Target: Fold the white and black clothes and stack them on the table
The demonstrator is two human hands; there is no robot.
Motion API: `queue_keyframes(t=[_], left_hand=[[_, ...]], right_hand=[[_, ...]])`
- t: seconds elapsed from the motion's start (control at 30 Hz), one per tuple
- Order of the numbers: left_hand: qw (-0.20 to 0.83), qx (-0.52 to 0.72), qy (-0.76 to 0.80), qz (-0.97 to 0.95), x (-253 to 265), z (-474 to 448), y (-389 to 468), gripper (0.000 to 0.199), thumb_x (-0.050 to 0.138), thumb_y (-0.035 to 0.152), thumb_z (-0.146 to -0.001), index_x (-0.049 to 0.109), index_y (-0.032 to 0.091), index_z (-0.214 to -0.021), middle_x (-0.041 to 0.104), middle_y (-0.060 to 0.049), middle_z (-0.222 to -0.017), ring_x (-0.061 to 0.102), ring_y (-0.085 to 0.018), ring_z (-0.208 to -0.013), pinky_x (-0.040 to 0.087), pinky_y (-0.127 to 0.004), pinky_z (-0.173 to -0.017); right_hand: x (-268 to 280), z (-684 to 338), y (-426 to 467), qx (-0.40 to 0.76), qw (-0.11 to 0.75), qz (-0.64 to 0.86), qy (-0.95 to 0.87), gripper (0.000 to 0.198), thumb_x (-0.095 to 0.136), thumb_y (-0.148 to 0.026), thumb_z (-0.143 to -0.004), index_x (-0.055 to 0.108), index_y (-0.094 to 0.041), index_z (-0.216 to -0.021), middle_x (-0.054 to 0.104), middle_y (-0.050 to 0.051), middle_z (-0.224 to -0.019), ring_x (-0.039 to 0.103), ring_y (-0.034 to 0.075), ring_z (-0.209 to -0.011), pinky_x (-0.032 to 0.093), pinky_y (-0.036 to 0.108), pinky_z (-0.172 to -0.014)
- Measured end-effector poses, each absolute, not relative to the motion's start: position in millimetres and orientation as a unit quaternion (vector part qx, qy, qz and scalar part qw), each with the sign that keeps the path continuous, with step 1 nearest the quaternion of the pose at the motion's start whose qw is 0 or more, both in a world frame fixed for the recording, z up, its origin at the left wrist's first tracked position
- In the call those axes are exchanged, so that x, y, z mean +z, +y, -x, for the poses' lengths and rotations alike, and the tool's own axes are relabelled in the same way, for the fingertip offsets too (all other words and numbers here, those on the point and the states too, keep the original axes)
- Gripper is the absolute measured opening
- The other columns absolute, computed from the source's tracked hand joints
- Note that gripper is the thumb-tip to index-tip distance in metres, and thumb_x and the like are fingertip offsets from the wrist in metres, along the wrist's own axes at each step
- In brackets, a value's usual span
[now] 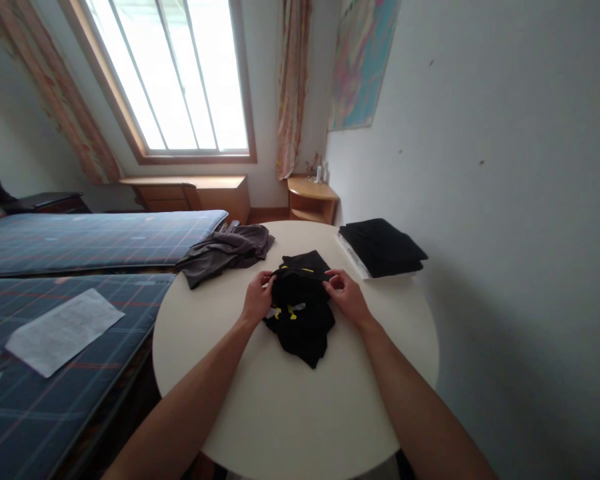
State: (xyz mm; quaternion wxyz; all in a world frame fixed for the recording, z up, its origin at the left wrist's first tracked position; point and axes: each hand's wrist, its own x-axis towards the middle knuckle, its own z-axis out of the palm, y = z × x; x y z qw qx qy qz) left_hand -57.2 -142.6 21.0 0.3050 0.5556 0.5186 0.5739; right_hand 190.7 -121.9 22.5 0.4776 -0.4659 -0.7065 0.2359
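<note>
A black garment (305, 330) with yellow and grey marks lies bunched on the round white table (300, 413). My left hand (260, 297) pinches its upper left edge between thumb and fingers. At the upper right edge, my right hand (347, 293) grips the same cloth. A thin yellow strip shows along the edge between the two hands. More dark cloth spreads flat behind that edge. Whether the garment is a shirt or shorts, I cannot tell.
A crumpled dark grey garment (227, 250) lies at the table's back left. Folded black clothing (383, 247) sits on something white at the back right. A sheet of paper (65, 330) rests on the plaid mattress (145, 310) to the left. The white wall (520, 267) stands close on the right.
</note>
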Motion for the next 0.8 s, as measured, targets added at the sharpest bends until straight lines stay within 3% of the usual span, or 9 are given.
queue_keyframes(t=[0.17, 0.3, 0.4, 0.5, 0.57, 0.67, 0.8], left_hand=[[0.353, 0.591, 0.506, -0.52, 18.4, 60.4, -138.2, 0.039, 0.063, 0.053, -0.08, 0.061, 0.017, -0.096, 0.069, -0.002, -0.074, 0.059, -0.015, -0.058, 0.044, -0.023, -0.052], [0.299, 0.6, 0.513, -0.536, 26.3, 58.4, -144.3, 0.04, 0.054, 0.054, -0.086, 0.065, 0.017, -0.094, 0.07, -0.006, -0.091, 0.064, -0.018, -0.08, 0.05, -0.026, -0.066], [0.29, 0.57, 0.496, -0.588, 32.3, 56.1, -154.7, 0.043, 0.046, 0.054, -0.092, 0.063, 0.019, -0.111, 0.068, -0.008, -0.108, 0.064, -0.02, -0.088, 0.052, -0.028, -0.069], [0.219, 0.511, 0.47, -0.686, 34.1, 52.0, -163.9, 0.056, 0.063, 0.047, -0.083, 0.051, 0.023, -0.132, 0.059, -0.01, -0.129, 0.061, -0.023, -0.104, 0.052, -0.033, -0.084], [0.17, 0.481, 0.476, -0.716, 32.8, 48.4, -166.3, 0.065, 0.071, 0.039, -0.077, 0.048, 0.025, -0.136, 0.057, -0.01, -0.132, 0.059, -0.024, -0.109, 0.05, -0.036, -0.091], [0.168, 0.48, 0.494, -0.705, 30.0, 44.2, -164.5, 0.052, 0.065, 0.028, -0.08, 0.052, 0.026, -0.13, 0.063, -0.007, -0.122, 0.063, -0.021, -0.096, 0.051, -0.034, -0.084], [0.212, 0.496, 0.506, -0.673, 30.0, 44.3, -159.4, 0.024, 0.059, 0.03, -0.084, 0.064, 0.024, -0.107, 0.069, -0.002, -0.087, 0.062, -0.016, -0.069, 0.049, -0.027, -0.064]], right_hand=[[25.1, -191.5, -123.4, 0.213, 0.451, 0.497, -0.71, 0.029, 0.053, -0.044, -0.089, 0.066, -0.023, -0.103, 0.057, -0.005, -0.059, 0.056, 0.015, -0.054, 0.044, 0.027, -0.058], [25.9, -189.9, -123.2, 0.219, 0.457, 0.493, -0.707, 0.04, 0.057, -0.046, -0.086, 0.064, -0.021, -0.116, 0.066, 0.0, -0.075, 0.061, 0.016, -0.065, 0.049, 0.029, -0.066], [24.6, -188.3, -122.0, 0.209, 0.432, 0.491, -0.727, 0.035, 0.06, -0.045, -0.084, 0.07, -0.022, -0.108, 0.069, 0.003, -0.086, 0.062, 0.018, -0.072, 0.05, 0.031, -0.071], [25.3, -189.1, -121.7, 0.193, 0.434, 0.513, -0.715, 0.029, 0.056, -0.044, -0.086, 0.072, -0.022, -0.097, 0.069, 0.002, -0.076, 0.062, 0.018, -0.067, 0.049, 0.031, -0.067], [28.0, -191.0, -122.7, 0.183, 0.459, 0.528, -0.691, 0.029, 0.054, -0.044, -0.087, 0.07, -0.022, -0.098, 0.065, 0.0, -0.067, 0.06, 0.018, -0.061, 0.047, 0.03, -0.061], [33.7, -193.1, -124.7, 0.189, 0.506, 0.527, -0.656, 0.032, 0.053, -0.046, -0.088, 0.068, -0.021, -0.101, 0.063, 0.0, -0.064, 0.06, 0.018, -0.057, 0.046, 0.029, -0.057], [38.1, -191.2, -124.9, 0.274, 0.565, 0.486, -0.609, 0.035, 0.057, -0.049, -0.085, 0.061, -0.021, -0.107, 0.069, 0.003, -0.077, 0.066, 0.019, -0.061, 0.052, 0.03, -0.059]])
